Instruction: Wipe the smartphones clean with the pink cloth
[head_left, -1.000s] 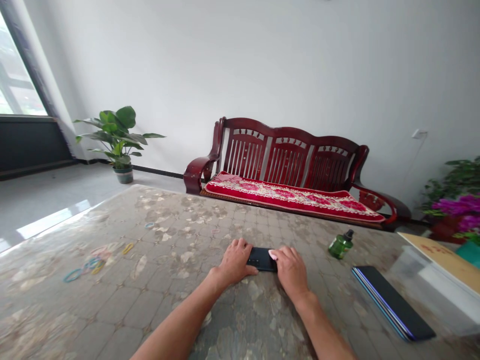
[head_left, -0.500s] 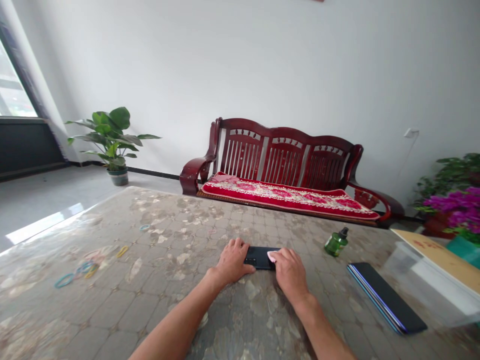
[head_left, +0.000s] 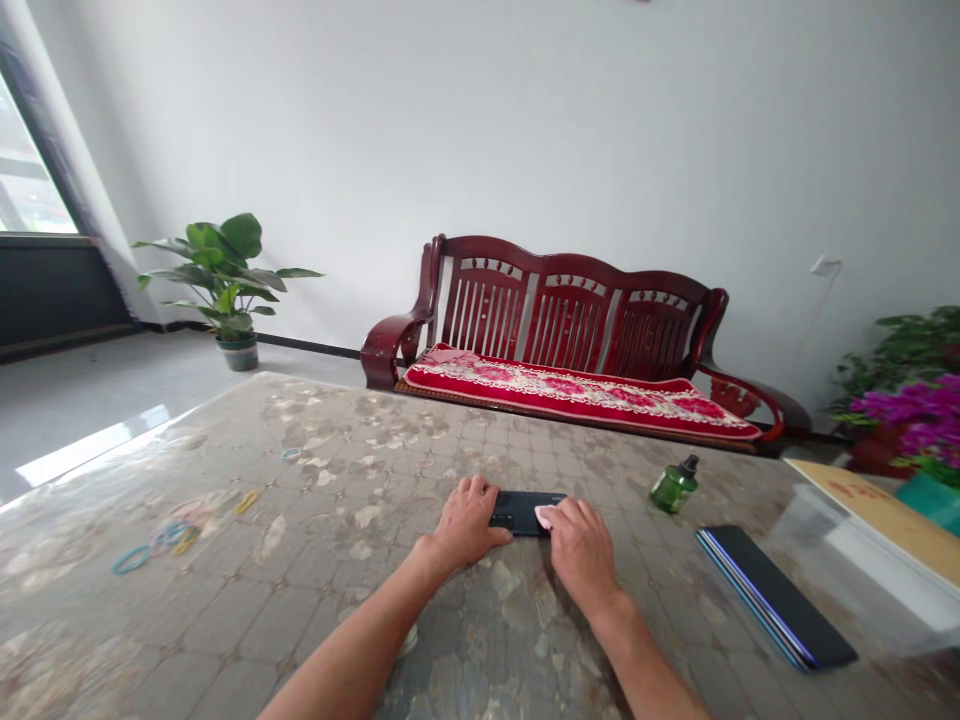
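A dark phone (head_left: pixel 523 512) lies crosswise on the patterned tablecloth (head_left: pixel 330 560), its camera side up. My left hand (head_left: pixel 466 522) grips its left end, thumb along the near edge and fingers at the far edge. My right hand (head_left: pixel 581 550) is closed on a small pale pink cloth (head_left: pixel 545 516), which touches the phone's right part. Part of the phone's right end is hidden by that hand. To the right stands a green bottle (head_left: pixel 675 484) with a black top.
A stack of dark, flat phone-like objects (head_left: pixel 776 595) lies at right, beside a clear plastic box (head_left: pixel 862 560) with a tan lid. Coloured bands (head_left: pixel 176 535) lie at left. Beyond the table are a wooden bench (head_left: pixel 566 320) and a potted plant (head_left: pixel 238 350).
Both hands remain around the phone, and the right fingers with the cloth have shifted only very slightly. The view has moved a little.
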